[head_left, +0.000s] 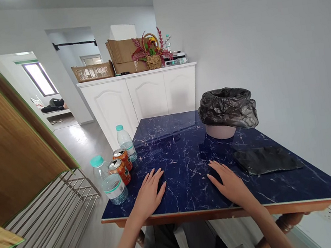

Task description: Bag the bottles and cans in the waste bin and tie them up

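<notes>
My left hand [149, 192] lies flat on the blue marbled table [177, 160], fingers stretched out, holding nothing. To its left stand two orange drink cans [120, 171] and a clear water bottle [112, 182] with a teal cap. Behind the cans is a second water bottle [126, 142]. My right hand [228, 182] also rests flat on the tabletop with its fingers apart. Nearest to it, on the right, is a folded black plastic bag [267, 159]. Farther back stands a pale bin [220, 130] lined with a black bag [227, 108] folded over its rim.
A white cabinet [148, 97] stands beyond the table, bearing cardboard boxes [125, 55] and a flower basket [153, 61]. On the left is a metal rack frame [69, 193] with a bamboo mat [11, 144]. A wall [284, 59] runs along the right side.
</notes>
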Motion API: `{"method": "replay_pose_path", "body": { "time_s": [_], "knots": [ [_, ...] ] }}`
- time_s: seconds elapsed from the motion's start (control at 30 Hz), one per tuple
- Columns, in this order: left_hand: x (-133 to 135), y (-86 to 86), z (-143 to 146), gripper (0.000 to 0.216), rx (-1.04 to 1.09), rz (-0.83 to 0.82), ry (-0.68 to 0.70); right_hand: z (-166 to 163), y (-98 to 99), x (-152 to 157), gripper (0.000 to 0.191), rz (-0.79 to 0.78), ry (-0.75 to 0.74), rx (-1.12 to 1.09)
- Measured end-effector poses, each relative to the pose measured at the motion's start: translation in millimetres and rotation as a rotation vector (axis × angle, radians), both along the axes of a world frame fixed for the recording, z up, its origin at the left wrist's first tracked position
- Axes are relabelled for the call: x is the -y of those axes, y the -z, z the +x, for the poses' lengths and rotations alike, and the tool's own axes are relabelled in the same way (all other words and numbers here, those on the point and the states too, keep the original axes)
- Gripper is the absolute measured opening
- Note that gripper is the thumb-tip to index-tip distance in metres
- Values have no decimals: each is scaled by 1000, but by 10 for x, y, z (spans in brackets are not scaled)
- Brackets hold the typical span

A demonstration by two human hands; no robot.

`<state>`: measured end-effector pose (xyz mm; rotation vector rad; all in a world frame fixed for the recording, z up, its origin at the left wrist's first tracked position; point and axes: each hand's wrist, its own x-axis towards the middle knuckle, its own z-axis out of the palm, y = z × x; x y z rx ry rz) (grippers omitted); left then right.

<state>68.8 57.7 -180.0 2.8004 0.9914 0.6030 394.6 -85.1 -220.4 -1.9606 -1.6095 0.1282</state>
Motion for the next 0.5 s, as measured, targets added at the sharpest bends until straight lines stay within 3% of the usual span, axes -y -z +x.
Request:
{"method": "replay_pose_path", "body": {
  "time_s": [0.5],
  "knots": [
    [-19,0,9,44,14,3,8,1,-37,4,64,36,-26,15]
  ]
}}
